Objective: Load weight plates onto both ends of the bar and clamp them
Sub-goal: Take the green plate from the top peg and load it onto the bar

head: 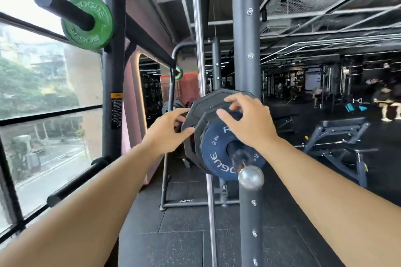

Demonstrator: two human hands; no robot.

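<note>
One end of the bar (239, 157) points toward me and finishes in a chrome cap (251, 178). On it sit two black many-sided plates (208, 99) and, outermost, a smaller blue plate (214, 149) with white lettering. My left hand (171, 129) touches the left rim of the black plates with fairly straight fingers and thumb. Over the top edge of the blue plate is my right hand (249, 121), its fingers spread and loosely curled, holding nothing that I can see. A green plate (86, 21) hangs on a storage peg at upper left.
A black upright (246, 50) and a chrome guide rod (200, 50) stand just behind the plates. A lower black post (249, 223) rises under the bar end. Windows line the left side. Benches (338, 136) and people (386, 104) occupy the right.
</note>
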